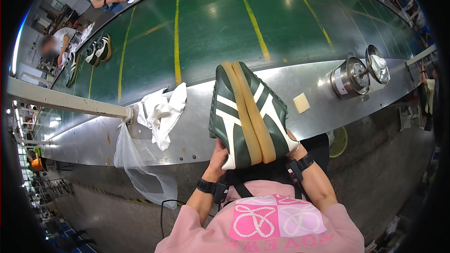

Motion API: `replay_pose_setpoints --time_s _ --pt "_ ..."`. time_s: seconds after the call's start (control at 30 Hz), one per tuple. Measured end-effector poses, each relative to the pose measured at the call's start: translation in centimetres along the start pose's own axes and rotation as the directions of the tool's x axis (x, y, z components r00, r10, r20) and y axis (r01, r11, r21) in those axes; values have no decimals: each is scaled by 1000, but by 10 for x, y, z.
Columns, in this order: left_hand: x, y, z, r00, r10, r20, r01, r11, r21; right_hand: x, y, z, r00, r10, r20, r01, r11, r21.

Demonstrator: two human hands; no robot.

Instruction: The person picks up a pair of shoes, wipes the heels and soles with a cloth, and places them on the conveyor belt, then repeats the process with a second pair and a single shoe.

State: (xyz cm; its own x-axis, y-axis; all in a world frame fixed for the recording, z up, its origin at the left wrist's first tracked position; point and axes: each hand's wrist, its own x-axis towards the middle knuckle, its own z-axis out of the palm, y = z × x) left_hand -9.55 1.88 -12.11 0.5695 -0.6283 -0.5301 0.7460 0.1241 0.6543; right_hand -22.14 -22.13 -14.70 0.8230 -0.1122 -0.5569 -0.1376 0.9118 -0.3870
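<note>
At the centre of the frame, your left hand (218, 155) and right hand (294, 144) hold a pair of dark green shoes (247, 112), soles pressed together, fingers closed around the heels. White cloth (161, 112) lies left on the metal table (309, 84).

Lighting bright and even, from overhead. Pale glare patches on the green conveyor belt (211, 23) and a broad sheen on the steel tabletop (323, 98). Shadows soft and short. Centre sharp; strong fisheye bending toward the rim, with straight edges curved. Corners fall to black. Far figures at upper left are blurred.
</note>
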Motion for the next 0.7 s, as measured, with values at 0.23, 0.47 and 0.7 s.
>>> replay_pose_setpoints --time_s 0.23,0.47,0.7 --pt "4 15 3 997 59 -40 -48 969 243 0 -14 21 1000 -7 12 6 999 35" --pt "-14 55 0 979 190 -79 21 289 957 -48 -78 34 928 -372 27 34 12 -999" --pt "-49 115 40 898 395 -195 144 156 977 -57 -111 21 628 -777 40 -108 -137 -985"
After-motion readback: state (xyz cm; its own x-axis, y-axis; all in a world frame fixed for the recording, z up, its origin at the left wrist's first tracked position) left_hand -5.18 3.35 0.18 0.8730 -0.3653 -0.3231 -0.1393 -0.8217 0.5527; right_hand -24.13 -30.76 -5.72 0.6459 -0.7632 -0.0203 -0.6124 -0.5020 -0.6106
